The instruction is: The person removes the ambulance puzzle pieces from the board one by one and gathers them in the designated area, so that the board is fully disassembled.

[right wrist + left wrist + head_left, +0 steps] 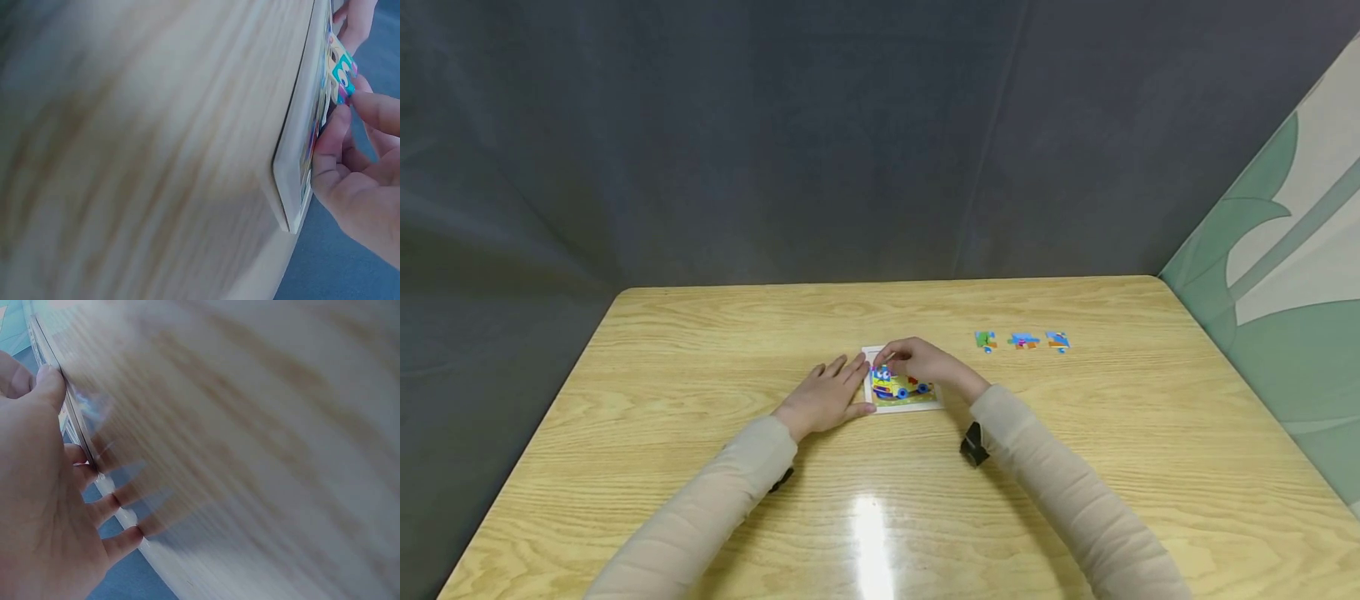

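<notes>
A small white-framed jigsaw puzzle [912, 407] with a yellow vehicle picture lies on the table. My left hand [829, 397] rests along its left side with fingers spread, the thumb at the lower left corner; in the left wrist view the thumb and fingertips touch the board edge. Over the upper part of the puzzle, my right hand [919, 360] pinches a puzzle piece [341, 75] printed with cartoon eyes between thumb and index finger. That piece stands tilted up from the board in the right wrist view. The hand hides much of the picture's top.
Three loose puzzle pieces lie in a row behind and right of the board: a green one [985, 340], a blue one [1023, 340] and another blue one [1057, 340]. A dark curtain [880, 150] hangs behind the wooden table [700, 367]; patterned fabric [1270, 242] borders the right.
</notes>
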Demonstrator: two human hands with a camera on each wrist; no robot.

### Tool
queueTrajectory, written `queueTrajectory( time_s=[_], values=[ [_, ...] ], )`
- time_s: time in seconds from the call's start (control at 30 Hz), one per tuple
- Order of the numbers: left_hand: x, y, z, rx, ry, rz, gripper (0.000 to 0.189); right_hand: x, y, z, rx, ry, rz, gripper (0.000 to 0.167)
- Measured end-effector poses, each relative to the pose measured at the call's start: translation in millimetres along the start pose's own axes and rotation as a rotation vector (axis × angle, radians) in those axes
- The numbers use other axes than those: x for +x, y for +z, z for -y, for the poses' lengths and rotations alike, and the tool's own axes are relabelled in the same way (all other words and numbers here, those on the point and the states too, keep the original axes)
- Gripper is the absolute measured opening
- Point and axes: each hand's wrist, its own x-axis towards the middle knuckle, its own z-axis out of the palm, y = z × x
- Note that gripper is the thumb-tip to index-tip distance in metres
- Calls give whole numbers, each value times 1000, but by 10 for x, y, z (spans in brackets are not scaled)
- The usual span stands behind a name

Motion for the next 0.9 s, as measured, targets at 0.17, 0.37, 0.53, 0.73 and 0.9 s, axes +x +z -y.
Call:
queueTrajectory(
  time_s=[0.17,0.37,0.53,0.73,0.9],
  values=[
    [4,0,5,-15,1,2,74,7,-21,-27,1,23,8,25],
    [24,17,11,-27,-13,-9,74,11,-15,-24,12,39,1,21],
    [37,6,-13,-23,-27,-68,69,15,-8,-20,17,38,6,21],
    [57,9,-53,3,-51,-97,65,12,-6,-26,20,57,1,22],
    [68,27,-67,17,-63,-104,65,8,5,-22,28,68,-3,23]
  ],
)
